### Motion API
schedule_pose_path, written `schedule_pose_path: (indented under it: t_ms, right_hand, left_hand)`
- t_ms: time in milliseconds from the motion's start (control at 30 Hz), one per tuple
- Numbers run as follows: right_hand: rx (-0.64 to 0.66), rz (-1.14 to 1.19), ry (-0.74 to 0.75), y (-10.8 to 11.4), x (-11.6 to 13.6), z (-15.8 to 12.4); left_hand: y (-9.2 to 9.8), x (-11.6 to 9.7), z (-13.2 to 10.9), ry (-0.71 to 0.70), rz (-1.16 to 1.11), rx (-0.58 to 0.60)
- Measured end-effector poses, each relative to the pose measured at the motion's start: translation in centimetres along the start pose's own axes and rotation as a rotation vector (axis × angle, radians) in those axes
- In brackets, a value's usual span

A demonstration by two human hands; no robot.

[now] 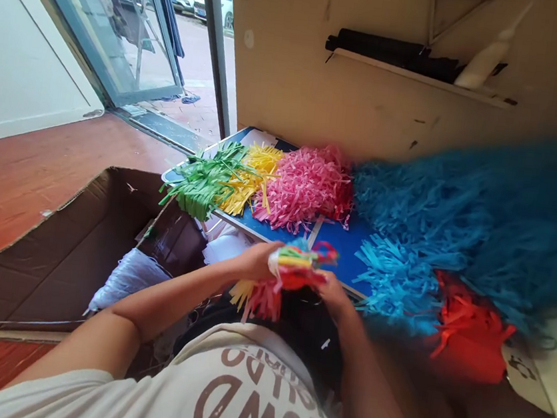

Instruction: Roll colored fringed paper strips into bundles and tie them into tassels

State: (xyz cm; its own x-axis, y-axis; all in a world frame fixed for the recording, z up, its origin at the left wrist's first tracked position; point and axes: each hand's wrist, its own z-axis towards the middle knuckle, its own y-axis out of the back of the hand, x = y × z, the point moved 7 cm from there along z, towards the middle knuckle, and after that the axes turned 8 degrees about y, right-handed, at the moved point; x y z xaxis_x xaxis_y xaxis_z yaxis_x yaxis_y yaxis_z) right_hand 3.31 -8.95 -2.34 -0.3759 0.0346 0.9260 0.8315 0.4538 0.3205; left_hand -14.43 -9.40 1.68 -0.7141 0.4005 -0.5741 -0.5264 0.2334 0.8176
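Note:
My left hand [256,261] and my right hand [333,296] both grip a small bundle of multicoloured paper fringe [296,271] in front of my chest, with red, yellow and green strips showing and loose ends hanging down. Just beyond the bundle lies a blue table [344,253]. Heaped on it, side by side, are green paper fringe [205,182], yellow paper fringe [251,182] and pink paper fringe [305,188]. A large blurred mass of blue fringe [462,223] spreads to the right, with light blue fringe [395,283] and red paper [470,331] below it.
An open cardboard box [52,257] with a white plastic bag [129,279] in it stands to my left on a reddish wood floor [36,171]. A wall shelf [419,71] holds a white bottle [484,61]. A glass door [113,22] stands at the far left.

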Motion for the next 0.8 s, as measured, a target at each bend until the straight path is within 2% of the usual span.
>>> schedule_pose_path:
  t_ms: [67,133,200,233,300,367,400,433,500,567,667,733,767,800]
  right_hand:
    - [-0.100,-0.101,-0.008,-2.6,-0.3,-1.7]
    - [-0.107,-0.324,0.035,-5.3,1.5,-3.7]
    - [0.013,-0.613,0.164,-7.4,5.2,-4.7]
    - [0.099,-0.728,0.247,-7.9,7.1,-4.7]
    - [0.213,-0.765,0.383,-6.9,10.3,-3.4]
    - [0.328,-0.590,0.379,-4.2,11.2,-1.1]
    - [0.355,-0.436,0.297,-2.5,10.5,0.2]
    - [0.310,-0.304,0.203,-0.7,9.3,1.3]
    - [0.197,-0.272,0.146,1.7,6.6,2.5]
    - [0.094,-0.305,0.122,1.8,3.7,2.3]
    - [0.006,-0.372,0.094,-0.9,0.8,-0.5]
    - [-0.010,-0.468,0.089,-3.4,1.2,-3.3]
    - [0.007,-0.536,0.111,-4.7,2.4,-4.7]
    - [0.048,-0.648,0.169,-5.8,4.3,-5.8]
  left_hand:
    - [2.0,2.8,0.3,0.222,-0.075,-0.167]
    - [2.7,4.0,0.3,0.352,-0.028,-0.247]
    - [2.0,3.3,0.5,0.364,0.079,-0.205]
    - [1.2,2.2,0.7,0.303,0.149,-0.143]
    - [-1.1,-0.9,0.7,0.078,0.271,0.030]
    - [-2.9,-3.6,0.0,-0.144,0.337,0.172]
    - [-3.3,-4.2,-0.4,-0.202,0.317,0.215]
    - [-3.1,-4.4,-0.6,-0.213,0.250,0.234]
    - [-1.9,-3.4,-0.6,-0.151,0.030,0.223]
    - [0.1,-1.2,-0.2,-0.056,-0.192,0.154]
    - [4.0,3.4,0.1,0.135,-0.286,-0.107]
    - [6.4,6.1,-0.2,0.336,-0.187,-0.309]
    - [7.1,6.9,-0.5,0.427,-0.075,-0.369]
    - [7.3,6.9,-0.6,0.477,0.064,-0.381]
